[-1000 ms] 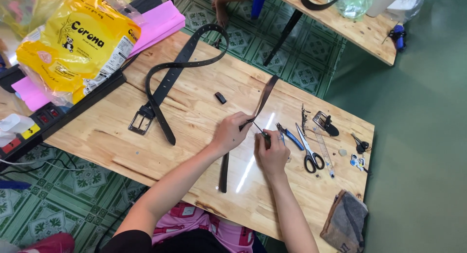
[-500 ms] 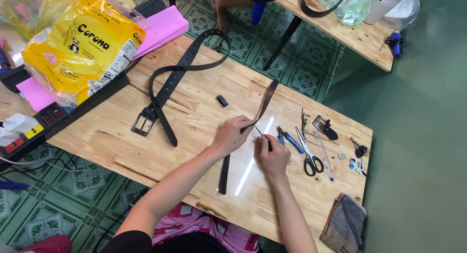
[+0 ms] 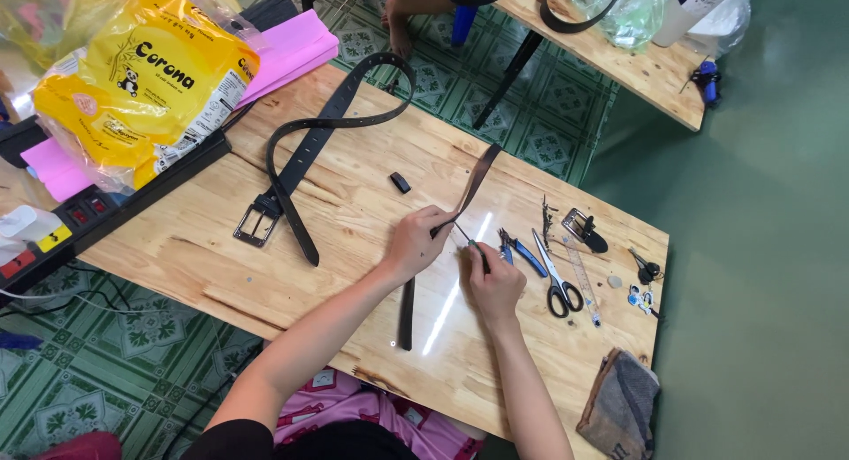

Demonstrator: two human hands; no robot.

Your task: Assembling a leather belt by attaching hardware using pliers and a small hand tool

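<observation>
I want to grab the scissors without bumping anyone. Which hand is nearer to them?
Right. The right hand sits just left of the scissors, holding a thin tool; the left hand is farther left, pinching the dark belt strap.

Wood, leather and metal on the bench

Pale pine tabletop (image 3: 354,248) looks smooth, lightly glossy; black leather strap (image 3: 469,195) matt; belt buckle (image 3: 256,223) shiny metal; yellow plastic bag (image 3: 141,80) glossy, crinkled.

Dark belt strap (image 3: 466,197) bent over table, pinched mid-length; thin tool (image 3: 473,245) tip against it.
</observation>
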